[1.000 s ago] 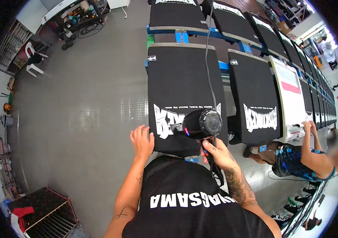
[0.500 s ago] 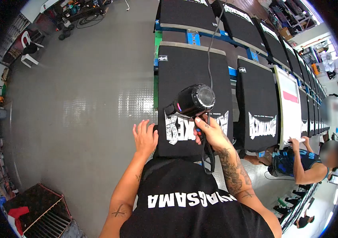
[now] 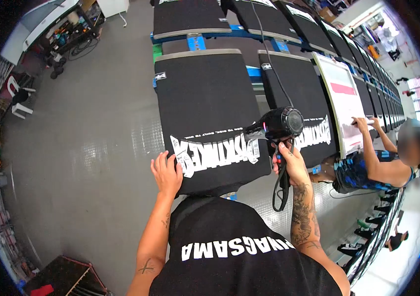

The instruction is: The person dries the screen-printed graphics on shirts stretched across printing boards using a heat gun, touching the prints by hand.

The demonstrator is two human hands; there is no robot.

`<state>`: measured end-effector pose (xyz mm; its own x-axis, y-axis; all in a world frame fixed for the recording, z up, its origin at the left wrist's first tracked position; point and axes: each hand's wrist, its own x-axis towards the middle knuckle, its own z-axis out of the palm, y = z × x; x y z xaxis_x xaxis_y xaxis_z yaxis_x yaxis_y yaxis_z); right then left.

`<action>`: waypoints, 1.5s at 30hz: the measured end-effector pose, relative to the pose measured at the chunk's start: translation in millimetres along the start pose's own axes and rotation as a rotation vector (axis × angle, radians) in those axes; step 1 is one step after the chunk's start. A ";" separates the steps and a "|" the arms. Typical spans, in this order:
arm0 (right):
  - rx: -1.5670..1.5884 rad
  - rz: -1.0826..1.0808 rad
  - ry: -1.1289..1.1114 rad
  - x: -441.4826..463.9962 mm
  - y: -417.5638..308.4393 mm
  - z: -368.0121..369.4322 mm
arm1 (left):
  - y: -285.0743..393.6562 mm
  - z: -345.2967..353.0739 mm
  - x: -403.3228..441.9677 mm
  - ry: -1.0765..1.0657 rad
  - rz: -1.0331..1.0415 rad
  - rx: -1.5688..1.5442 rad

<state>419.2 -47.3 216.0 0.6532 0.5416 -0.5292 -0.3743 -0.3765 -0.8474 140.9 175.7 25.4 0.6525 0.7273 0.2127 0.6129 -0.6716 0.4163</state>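
Observation:
My right hand [image 3: 290, 160] is wrapped round the handle of a black hair dryer [image 3: 281, 123], its nozzle pointing left over the right end of a white print. That print [image 3: 217, 154] lies on a black shirt [image 3: 207, 98] stretched flat over a board. My left hand [image 3: 167, 172] has its fingers spread at the shirt's left edge, beside the print's left end; I cannot tell whether it presses on the cloth. The dryer's cord [image 3: 268, 54] runs up and away across the boards.
More boards with printed black shirts [image 3: 298, 89] stand in rows to the right on a blue frame [image 3: 196, 42]. A co-worker [image 3: 375, 165] holds a tool over a white-framed screen [image 3: 343, 93]. Grey floor [image 3: 86, 163] spreads left; a white chair [image 3: 20, 101] stands there.
The hair dryer has swung from the print's left part to its right end, in my right hand. My view has shifted right. The co-worker's hands have moved up along the screen.

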 end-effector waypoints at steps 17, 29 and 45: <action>0.124 0.131 -0.255 -52.6 34.3 -15.7 | 30.6 -4.2 -52.0 0.010 -0.123 0.060; -0.006 0.253 -0.602 -18.8 7.5 110.1 | -18.7 -18.5 -43.6 0.019 -0.158 0.006; -0.026 0.109 -0.412 28.9 -27.2 147.0 | -49.8 -22.6 2.7 0.050 -0.069 -0.013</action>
<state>351.5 89.0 217.4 0.2909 0.7509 -0.5929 -0.4065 -0.4640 -0.7871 102.0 214.2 25.3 0.5856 0.7782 0.2268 0.6494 -0.6179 0.4433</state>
